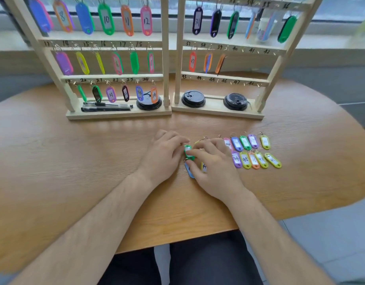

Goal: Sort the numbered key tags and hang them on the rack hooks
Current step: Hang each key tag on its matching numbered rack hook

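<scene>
Both hands meet at the middle of the table over a green key tag (187, 151). My left hand (164, 156) pinches its upper end with the fingertips. My right hand (213, 165) pinches its lower end between thumb and forefinger and covers a blue tag (189, 171) and a yellow tag (203, 167). Several numbered tags lie in two rows to the right, such as a yellow-green one marked 45 (245, 160). Two wooden racks stand behind: the left rack (166, 58) has tags on all visible hooks. On the right rack (228, 78), the hooks 40 to 48 are bare.
Two black pens (106, 106) and a black cup lid (149, 103) lie on the left rack's base. Two more black lids (192, 99) (236, 101) sit on the right rack's base. The wooden table's (74, 161) front edge is near my lap.
</scene>
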